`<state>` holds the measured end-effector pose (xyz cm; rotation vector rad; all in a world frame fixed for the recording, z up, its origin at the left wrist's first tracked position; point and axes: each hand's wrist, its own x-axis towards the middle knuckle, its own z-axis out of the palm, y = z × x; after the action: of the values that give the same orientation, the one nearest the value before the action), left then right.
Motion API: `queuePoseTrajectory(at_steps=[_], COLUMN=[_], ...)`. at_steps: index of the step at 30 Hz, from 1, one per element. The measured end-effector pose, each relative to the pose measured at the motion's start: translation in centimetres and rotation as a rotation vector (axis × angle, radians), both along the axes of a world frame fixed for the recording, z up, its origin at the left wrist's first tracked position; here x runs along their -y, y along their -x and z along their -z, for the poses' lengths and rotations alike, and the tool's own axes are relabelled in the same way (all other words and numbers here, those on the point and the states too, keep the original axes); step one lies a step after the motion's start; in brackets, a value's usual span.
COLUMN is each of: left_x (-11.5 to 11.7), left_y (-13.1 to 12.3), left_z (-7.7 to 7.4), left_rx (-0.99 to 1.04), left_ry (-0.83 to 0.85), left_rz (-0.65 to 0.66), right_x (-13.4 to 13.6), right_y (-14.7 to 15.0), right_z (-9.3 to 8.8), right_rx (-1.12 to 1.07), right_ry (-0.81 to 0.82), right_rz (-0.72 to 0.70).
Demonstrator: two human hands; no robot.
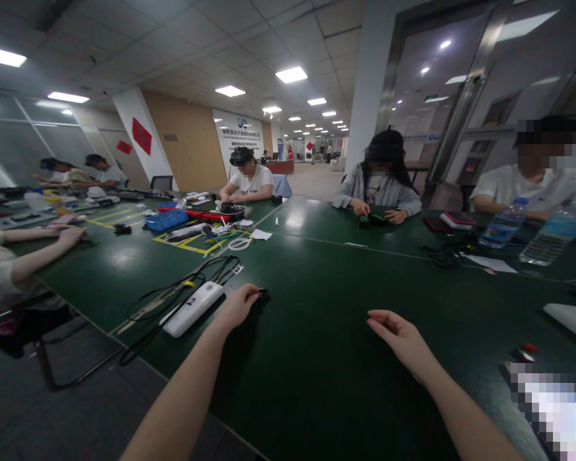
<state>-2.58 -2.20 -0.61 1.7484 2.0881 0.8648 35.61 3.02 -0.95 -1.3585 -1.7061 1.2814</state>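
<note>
My left hand (237, 307) is closed in a pinch on a small dark object (263, 292) over the green table (312, 358). The object is too small to name its kind; a bit of it shows past my fingertips. Left of that hand lies a white power bank-like box (194, 310) marked "2", with black cables (173, 288) looped around and beyond it. My right hand (398, 333) hovers at the table with its fingers stretched out to the left and the thumb a little apart, holding nothing.
Farther ahead are a blue tray (166, 220), a coiled white cable (240, 244) and loose wires. Water bottles (504, 224), black cables (444, 255) and a blurred screen (557, 410) lie to the right. Several people sit around the table, one person's arm (43, 240) close on the left.
</note>
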Motion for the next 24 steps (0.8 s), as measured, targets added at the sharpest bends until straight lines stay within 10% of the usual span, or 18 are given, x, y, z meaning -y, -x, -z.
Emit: queuePoseTrajectory(at_steps=[24], left_x=[0.26], left_y=[-0.68], left_z=[-0.72], left_rx=[-0.104], left_ry=[-0.016], left_rz=[0.025], right_x=[-0.01], right_y=[-0.03], right_z=[-0.01], right_rx=[-0.01], right_ry=[0.005], right_rz=[0.0])
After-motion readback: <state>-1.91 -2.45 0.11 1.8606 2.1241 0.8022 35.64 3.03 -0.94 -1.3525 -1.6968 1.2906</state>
